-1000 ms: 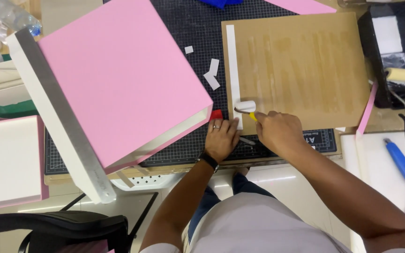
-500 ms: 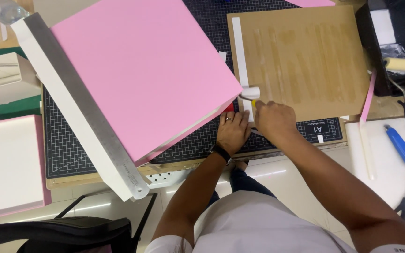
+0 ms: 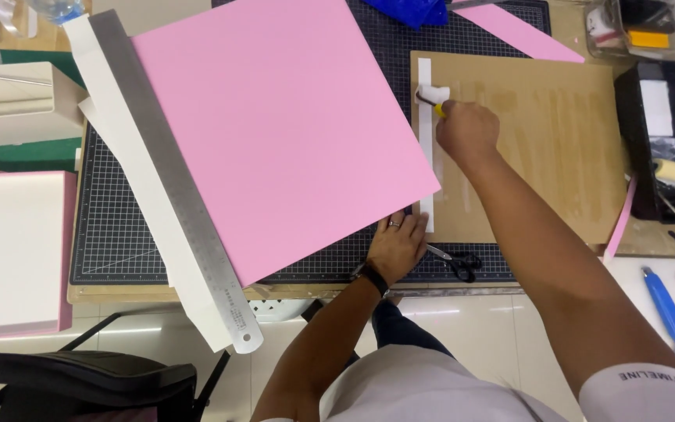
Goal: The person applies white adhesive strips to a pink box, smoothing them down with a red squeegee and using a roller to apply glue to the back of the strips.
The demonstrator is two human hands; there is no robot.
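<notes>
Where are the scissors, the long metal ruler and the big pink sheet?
scissors (image 3: 456, 260), head view, on the black handles.
metal ruler (image 3: 175, 186), head view, on the middle of the steel blade.
pink sheet (image 3: 279, 129), head view, on the middle of its flat face.

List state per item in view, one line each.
right hand: gripping small roller, pressed on white strip
left hand: flat, holding strip's near end
brown board: flat, streaked
pink sheet: flat, overlapping the board's edge
scissors: closed
steel ruler: lying diagonal

Strip (image 3: 424, 148) on board (image 3: 541, 148); scissors (image 3: 456, 260) below
</notes>
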